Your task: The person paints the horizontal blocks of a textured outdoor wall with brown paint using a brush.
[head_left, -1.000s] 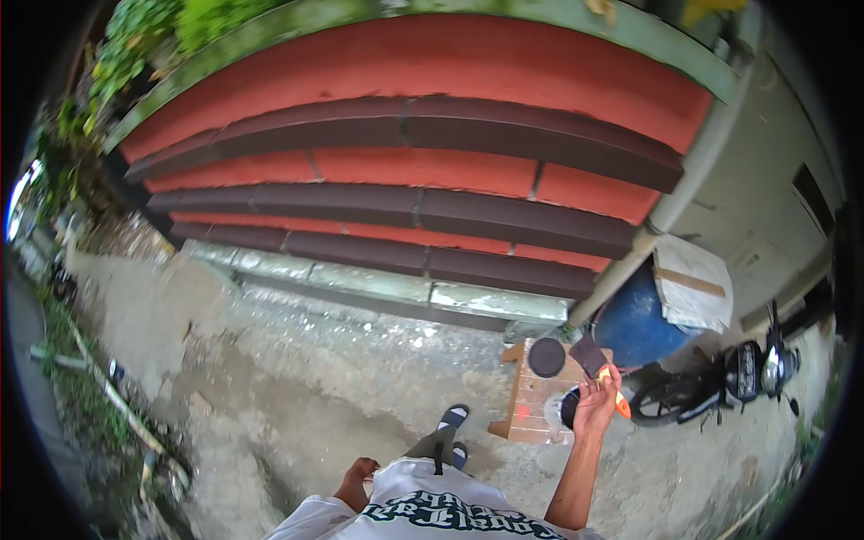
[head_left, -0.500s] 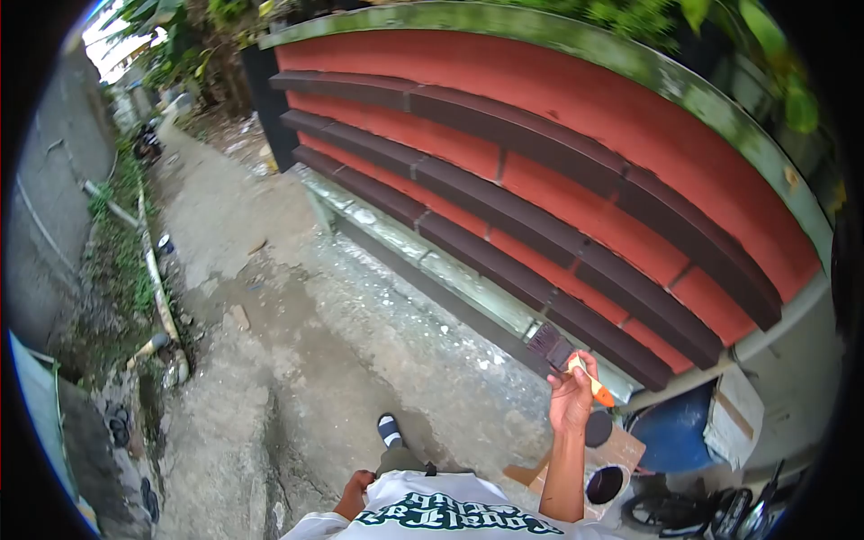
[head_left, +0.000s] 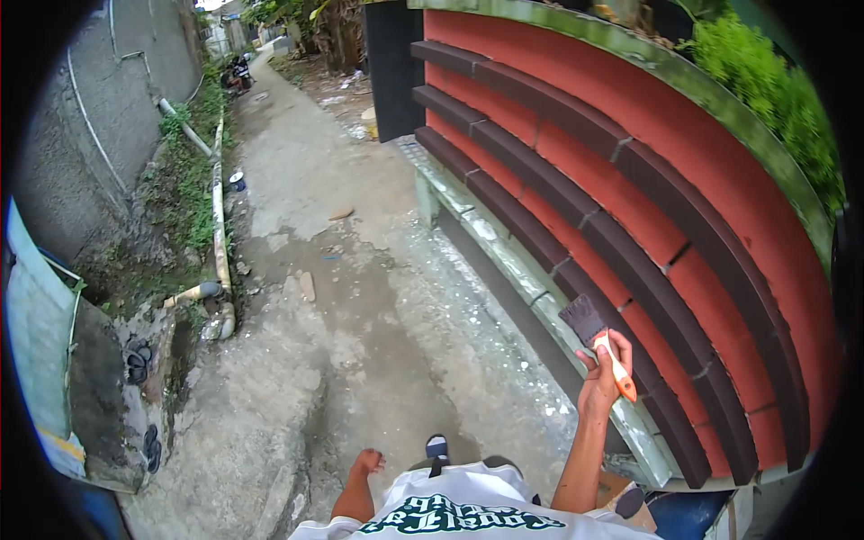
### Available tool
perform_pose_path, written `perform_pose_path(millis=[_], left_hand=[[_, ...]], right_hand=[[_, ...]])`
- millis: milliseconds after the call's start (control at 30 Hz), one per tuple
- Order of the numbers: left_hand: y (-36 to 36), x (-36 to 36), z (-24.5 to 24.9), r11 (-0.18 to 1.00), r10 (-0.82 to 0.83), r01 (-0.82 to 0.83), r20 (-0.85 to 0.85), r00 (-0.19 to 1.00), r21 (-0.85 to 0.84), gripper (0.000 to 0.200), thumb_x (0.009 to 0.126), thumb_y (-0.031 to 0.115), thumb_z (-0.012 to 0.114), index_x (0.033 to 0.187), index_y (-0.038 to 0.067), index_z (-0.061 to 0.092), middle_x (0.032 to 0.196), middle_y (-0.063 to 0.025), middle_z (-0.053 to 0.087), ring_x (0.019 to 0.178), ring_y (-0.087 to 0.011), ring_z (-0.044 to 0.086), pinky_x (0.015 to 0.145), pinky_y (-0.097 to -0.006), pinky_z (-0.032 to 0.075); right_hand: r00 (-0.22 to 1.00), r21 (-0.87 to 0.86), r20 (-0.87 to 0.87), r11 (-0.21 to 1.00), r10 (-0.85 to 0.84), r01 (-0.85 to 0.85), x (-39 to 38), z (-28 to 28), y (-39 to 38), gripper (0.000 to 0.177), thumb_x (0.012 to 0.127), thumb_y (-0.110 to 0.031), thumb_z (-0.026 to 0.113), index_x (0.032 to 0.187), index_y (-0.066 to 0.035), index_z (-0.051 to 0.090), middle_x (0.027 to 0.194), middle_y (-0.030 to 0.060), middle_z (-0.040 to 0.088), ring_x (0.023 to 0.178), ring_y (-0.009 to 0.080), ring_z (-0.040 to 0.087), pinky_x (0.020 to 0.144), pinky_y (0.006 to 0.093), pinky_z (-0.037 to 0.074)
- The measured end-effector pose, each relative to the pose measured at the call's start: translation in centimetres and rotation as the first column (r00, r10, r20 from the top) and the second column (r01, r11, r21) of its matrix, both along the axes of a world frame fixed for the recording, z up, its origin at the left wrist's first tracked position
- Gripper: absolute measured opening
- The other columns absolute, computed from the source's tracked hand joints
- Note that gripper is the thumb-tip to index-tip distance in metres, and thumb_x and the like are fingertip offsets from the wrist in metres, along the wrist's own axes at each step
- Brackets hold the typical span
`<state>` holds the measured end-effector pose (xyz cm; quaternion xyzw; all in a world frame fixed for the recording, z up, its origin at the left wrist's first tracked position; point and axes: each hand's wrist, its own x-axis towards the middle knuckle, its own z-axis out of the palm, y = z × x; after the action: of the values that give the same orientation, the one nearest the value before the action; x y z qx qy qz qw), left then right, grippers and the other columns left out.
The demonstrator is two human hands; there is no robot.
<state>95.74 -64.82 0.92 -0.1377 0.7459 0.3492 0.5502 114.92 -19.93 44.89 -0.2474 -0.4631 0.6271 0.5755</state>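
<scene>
My right hand is closed around the handle of a paintbrush, which has a pale and orange handle. Its wide bristles are coated dark and point up and away from me. In the view they overlap the lowest dark brown ledge of the red wall and the edge of the pale green bench. Low at my left side hangs my left hand, its fingers loosely bent and apart, with nothing in them.
A concrete path runs ahead along the bench. On the left, pipes lie beside weeds and a grey wall, with sandals nearer me. Below my right arm are a cardboard box and a blue container.
My view has swung left along the path. My right hand carries the brush farther up beside the ledges, its bristles still pointing away. My left hand has moved out from my side.
</scene>
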Motion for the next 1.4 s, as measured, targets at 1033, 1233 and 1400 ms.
perform_pose_path(millis=[1033,1233,1400], left_hand=[[11.4,-43.4,2.4,0.488,-0.846,0.811,-0.406,0.347,-0.323,0.025,0.091,0.029,0.056,0.097,0.011,0.073,0.100,-0.0108,0.074,0.085,-0.0261,0.071,0.081,-0.0320,0.055],[13.1,-55.1,-1.9,0.729,-0.647,0.679,-0.417,0.639,-0.090,0.027,0.091,0.030,0.058,0.100,0.008,0.070,0.097,-0.0103,0.073,0.089,-0.0252,0.071,0.080,-0.0381,0.056],[14.9,-72.7,-2.8,0.680,-0.487,0.693,-0.559,0.671,0.239,0.029,0.091,0.031,0.059,0.102,0.005,0.068,0.094,-0.0100,0.073,0.092,-0.0245,0.071,0.078,-0.0433,0.057]], right_hand=[[0.982,0.340,0.118,0.935,-0.147,0.099,-64.0,2.5,27.9,0.031,0.101,-0.015,0.061,0.127,0.001,0.057,0.119,0.0099,0.062,0.115,0.0176,0.060,0.097,0.0317,0.052],[0.811,0.681,0.125,0.644,-0.572,0.349,-74.9,3.9,34.4,0.015,0.096,-0.009,0.062,0.108,-0.005,0.070,0.119,0.0150,0.065,0.111,0.0271,0.065,0.094,0.0359,0.049],[0.602,0.789,0.122,0.445,-0.789,0.424,-82.7,7.1,38.6,0.016,0.093,-0.006,0.061,0.104,-0.006,0.072,0.119,0.0158,0.063,0.111,0.0327,0.063,0.093,0.0416,0.050]])
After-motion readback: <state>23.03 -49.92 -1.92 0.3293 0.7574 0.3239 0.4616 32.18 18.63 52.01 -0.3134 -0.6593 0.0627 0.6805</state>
